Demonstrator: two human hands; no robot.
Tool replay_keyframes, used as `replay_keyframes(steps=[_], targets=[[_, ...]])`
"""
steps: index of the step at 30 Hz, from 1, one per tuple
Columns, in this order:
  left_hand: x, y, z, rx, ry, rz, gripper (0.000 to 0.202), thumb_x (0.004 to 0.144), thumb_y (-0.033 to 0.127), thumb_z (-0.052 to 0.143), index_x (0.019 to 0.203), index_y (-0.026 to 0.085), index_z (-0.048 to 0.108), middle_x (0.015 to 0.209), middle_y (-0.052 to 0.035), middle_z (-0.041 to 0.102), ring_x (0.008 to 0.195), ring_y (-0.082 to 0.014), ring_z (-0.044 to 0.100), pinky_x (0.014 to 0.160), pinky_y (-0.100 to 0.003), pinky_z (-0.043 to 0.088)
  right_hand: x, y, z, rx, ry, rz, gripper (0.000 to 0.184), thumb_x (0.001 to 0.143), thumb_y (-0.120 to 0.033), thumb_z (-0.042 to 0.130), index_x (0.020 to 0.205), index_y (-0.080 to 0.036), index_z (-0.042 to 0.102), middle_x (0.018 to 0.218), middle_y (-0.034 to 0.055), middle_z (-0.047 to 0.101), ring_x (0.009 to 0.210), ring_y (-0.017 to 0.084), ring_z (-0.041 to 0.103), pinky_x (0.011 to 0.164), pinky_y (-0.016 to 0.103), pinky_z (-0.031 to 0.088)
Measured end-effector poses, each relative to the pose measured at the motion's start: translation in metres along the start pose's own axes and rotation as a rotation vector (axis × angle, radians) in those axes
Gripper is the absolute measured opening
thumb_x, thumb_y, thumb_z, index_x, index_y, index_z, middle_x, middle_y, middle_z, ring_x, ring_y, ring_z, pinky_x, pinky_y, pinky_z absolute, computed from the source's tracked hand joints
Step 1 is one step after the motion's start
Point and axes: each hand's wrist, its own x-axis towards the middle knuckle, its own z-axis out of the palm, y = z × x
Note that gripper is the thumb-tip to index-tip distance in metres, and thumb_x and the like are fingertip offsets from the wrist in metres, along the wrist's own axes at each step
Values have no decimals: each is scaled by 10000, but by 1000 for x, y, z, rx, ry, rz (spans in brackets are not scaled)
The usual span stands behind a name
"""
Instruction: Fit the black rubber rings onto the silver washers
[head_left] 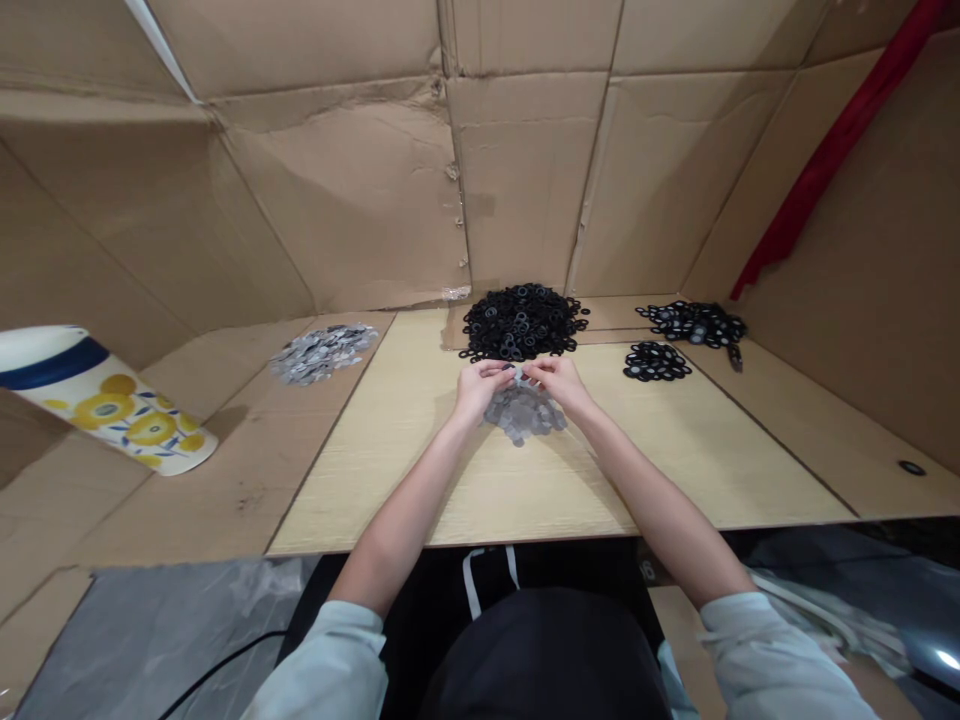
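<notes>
Left hand point(475, 392) and right hand point(559, 386) meet, pinching a small pale piece point(518, 373).
Fingers closed narrow, just above grey discs point(525, 414) on the desk point(697, 460).

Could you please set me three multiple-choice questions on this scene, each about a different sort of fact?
1. Where is the heap of black rings from the left hand and right hand?
A) Behind the person
B) Beyond them
C) Under them

2. What colour is the strip on the right cardboard wall?
A) Red
B) Blue
C) White

3. How do the hands stand above the heap of grey discs?
A) Far apart
B) Out of view
C) Fingers close together

Answers:
1 B, the rings lie further along the board.
2 A, the strip shows red.
3 C, the fingertips meet centrally.
</notes>
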Motion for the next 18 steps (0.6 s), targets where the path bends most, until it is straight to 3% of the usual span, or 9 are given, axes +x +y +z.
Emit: replay_keyframes(steps=[7, 11, 14, 18], targets=[[0, 0, 0, 16, 27, 3, 203, 559, 98, 739, 728, 96, 628, 608, -17, 641, 571, -108, 614, 749, -310, 528, 4, 4, -1, -60, 73, -54, 203, 643, -341, 563, 615, -151, 628, 626, 47, 651, 561, 139, 557, 532, 247, 425], [1, 0, -1, 22, 71, 19, 200, 567, 93, 733, 738, 94, 631, 625, -19, 643, 576, -110, 618, 781, -327, 519, 4, 6, -5, -261, 126, -96, 168, 667, -281, 537, 635, -161, 650, 644, 45, 665, 612, 165, 587, 607, 277, 444], [0, 0, -1, 15, 67, 22, 194, 575, 88, 726, 742, 87, 628, 634, -24, 644, 585, -115, 623, 796, -338, 514, 1, 6, -5, -412, 76, -162, 130, 662, -226, 553, 639, -174, 670, 661, 45, 677, 655, 183, 602, 672, 298, 441], [-1, 0, 0, -6, 54, 33, 200, 574, 96, 731, 739, 84, 618, 620, -22, 639, 596, -118, 627, 801, -339, 513, -1, 3, -1, -273, -39, -200, 217, 734, -316, 517, 738, -170, 677, 736, 52, 685, 658, 171, 598, 638, 289, 446]])
